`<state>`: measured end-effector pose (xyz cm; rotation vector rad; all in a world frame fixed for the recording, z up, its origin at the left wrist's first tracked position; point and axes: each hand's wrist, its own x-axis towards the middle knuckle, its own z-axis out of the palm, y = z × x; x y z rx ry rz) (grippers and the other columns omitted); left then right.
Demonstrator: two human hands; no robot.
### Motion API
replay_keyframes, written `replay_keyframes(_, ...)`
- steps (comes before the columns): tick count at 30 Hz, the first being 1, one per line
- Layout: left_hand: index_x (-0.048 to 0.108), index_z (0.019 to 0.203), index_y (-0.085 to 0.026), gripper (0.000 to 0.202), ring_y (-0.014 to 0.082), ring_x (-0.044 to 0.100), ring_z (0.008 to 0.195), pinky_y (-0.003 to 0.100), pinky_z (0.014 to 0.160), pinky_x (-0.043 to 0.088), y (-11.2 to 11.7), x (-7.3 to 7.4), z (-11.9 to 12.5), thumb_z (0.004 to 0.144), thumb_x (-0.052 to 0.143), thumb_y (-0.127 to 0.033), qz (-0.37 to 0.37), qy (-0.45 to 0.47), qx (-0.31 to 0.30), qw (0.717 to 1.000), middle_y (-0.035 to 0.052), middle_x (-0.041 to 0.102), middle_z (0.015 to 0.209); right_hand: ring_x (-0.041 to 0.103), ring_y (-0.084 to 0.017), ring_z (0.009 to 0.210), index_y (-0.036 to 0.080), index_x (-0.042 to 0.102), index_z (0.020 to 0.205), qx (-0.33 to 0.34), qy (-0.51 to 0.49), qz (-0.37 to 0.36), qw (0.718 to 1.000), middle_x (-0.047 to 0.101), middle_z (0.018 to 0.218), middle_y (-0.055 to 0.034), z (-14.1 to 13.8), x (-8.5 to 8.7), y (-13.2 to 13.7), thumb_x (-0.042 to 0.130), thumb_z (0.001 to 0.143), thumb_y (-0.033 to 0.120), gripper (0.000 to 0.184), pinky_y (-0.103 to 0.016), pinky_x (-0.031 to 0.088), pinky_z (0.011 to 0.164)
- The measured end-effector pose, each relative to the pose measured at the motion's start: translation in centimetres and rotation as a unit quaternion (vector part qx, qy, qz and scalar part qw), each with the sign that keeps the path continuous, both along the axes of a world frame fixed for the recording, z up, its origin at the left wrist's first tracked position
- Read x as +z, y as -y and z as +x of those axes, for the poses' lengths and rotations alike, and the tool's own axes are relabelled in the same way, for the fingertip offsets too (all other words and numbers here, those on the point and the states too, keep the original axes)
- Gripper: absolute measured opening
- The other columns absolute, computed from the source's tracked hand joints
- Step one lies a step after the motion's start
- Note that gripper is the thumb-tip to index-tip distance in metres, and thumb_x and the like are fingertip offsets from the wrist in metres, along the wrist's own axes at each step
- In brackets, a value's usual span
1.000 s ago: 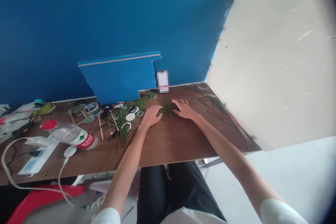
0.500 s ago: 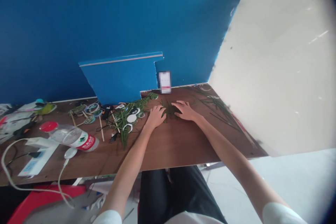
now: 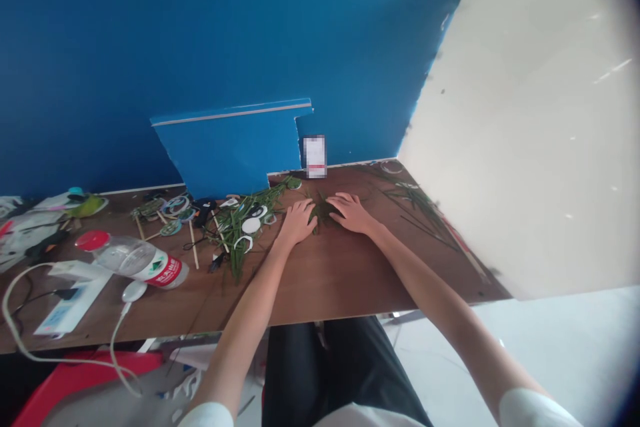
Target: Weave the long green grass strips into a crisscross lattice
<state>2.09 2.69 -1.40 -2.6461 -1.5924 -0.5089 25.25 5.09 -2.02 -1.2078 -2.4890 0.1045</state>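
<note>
Both hands rest palm down on the brown table (image 3: 345,280), a short gap apart. My left hand (image 3: 298,221) has its fingers stretched forward and its thumb toward the middle. My right hand (image 3: 351,213) lies with fingers extended, pointing up and to the left. In the gap is a small bunch of green grass-like blades (image 3: 323,208), touching or very near the fingertips of both hands. What lies under the palms is hidden. Left of my left hand spreads a heap of green blades (image 3: 231,230) with white round pieces (image 3: 251,225) among them.
A plastic bottle (image 3: 135,260) with a red cap lies on the left beside a white power strip (image 3: 75,300) and its cable. More blades (image 3: 425,203) lie along the right wall. A blue panel (image 3: 230,153) and a blurred white card (image 3: 315,157) stand at the back.
My right hand has shifted very slightly left, toward the green blades. My left hand has hardly moved.
</note>
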Motion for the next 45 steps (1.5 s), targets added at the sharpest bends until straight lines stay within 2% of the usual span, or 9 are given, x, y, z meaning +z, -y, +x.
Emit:
replay_keyframes(4, 0.05, 0.137, -0.022, 0.043, 0.0282, 0.041, 0.131, 0.047, 0.107, 0.036, -0.1, -0.1, 0.2, 0.095, 0.044, -0.03, -0.005, -0.006, 0.0, 1.0, 0.009, 0.048, 0.144, 0.034, -0.028, 0.134, 0.024, 0.057, 0.133, -0.018, 0.003, 0.029, 0.999, 0.051, 0.143, -0.0097, -0.3, -0.2, 0.4, 0.035, 0.101, 0.039, 0.042, -0.049, 0.028, 0.107)
replay_keyframes(7, 0.049, 0.137, -0.022, 0.044, 0.028, 0.042, 0.13, 0.046, 0.107, 0.036, -0.1, -0.1, 0.3, 0.095, 0.043, -0.03, -0.004, -0.012, 0.006, 1.0, 0.0088, 0.049, 0.143, 0.035, -0.028, 0.133, 0.023, 0.06, 0.128, -0.02, 0.007, 0.038, 0.999, 0.051, 0.142, -0.0095, -0.3, -0.2, 0.4, 0.035, 0.101, 0.038, 0.04, -0.049, 0.03, 0.105)
replay_keyframes(14, 0.046, 0.14, -0.025, 0.045, 0.0282, 0.043, 0.13, 0.046, 0.106, 0.036, 0.2, 0.2, 0.4, 0.097, 0.042, -0.038, -0.013, -0.009, 0.012, 1.0, 0.0089, 0.048, 0.143, 0.035, -0.028, 0.131, 0.026, 0.062, 0.125, 0.004, 0.013, 0.039, 0.999, 0.051, 0.141, -0.0087, -0.3, 0.3, 0.8, 0.039, 0.1, 0.038, 0.037, -0.05, 0.031, 0.104)
replay_keyframes(22, 0.053, 0.133, -0.026, 0.049, 0.0305, 0.043, 0.129, 0.048, 0.104, 0.038, 0.3, 0.1, 1.0, 0.092, 0.05, -0.053, -0.007, 0.003, 0.037, 0.999, 0.0091, 0.051, 0.14, 0.035, -0.029, 0.13, 0.029, 0.063, 0.126, 0.016, 0.018, 0.025, 0.999, 0.051, 0.14, -0.0089, -0.5, 0.3, 1.0, 0.044, 0.097, 0.043, 0.037, -0.05, 0.031, 0.103)
replay_keyframes(32, 0.052, 0.13, -0.024, 0.05, 0.0295, 0.044, 0.129, 0.047, 0.104, 0.037, 0.3, 0.2, 0.7, 0.088, 0.056, -0.051, -0.022, 0.03, 0.042, 0.998, 0.0097, 0.051, 0.14, 0.036, -0.029, 0.129, 0.031, 0.061, 0.13, 0.018, 0.015, 0.019, 1.0, 0.051, 0.14, -0.0083, -0.4, 0.1, 0.7, 0.042, 0.098, 0.046, 0.04, -0.05, 0.032, 0.102)
replay_keyframes(39, 0.053, 0.127, -0.024, 0.052, 0.0303, 0.045, 0.128, 0.046, 0.104, 0.038, 0.4, 0.3, 1.0, 0.085, 0.059, -0.055, -0.018, 0.032, 0.05, 0.998, 0.0096, 0.052, 0.138, 0.038, -0.029, 0.127, 0.027, 0.059, 0.132, -0.044, 0.012, 0.036, 0.998, 0.051, 0.141, -0.0103, -0.5, -0.3, 0.5, 0.035, 0.101, 0.04, 0.042, -0.049, 0.034, 0.1)
replay_keyframes(45, 0.053, 0.127, -0.023, 0.051, 0.0306, 0.044, 0.129, 0.047, 0.104, 0.039, 0.4, 0.3, 0.8, 0.084, 0.062, -0.05, -0.018, 0.042, 0.038, 0.998, 0.0097, 0.052, 0.138, 0.038, -0.03, 0.126, 0.026, 0.06, 0.131, -0.048, 0.023, 0.038, 0.998, 0.051, 0.139, -0.0108, -0.4, -0.6, 0.4, 0.036, 0.1, 0.041, 0.042, -0.049, 0.034, 0.099)
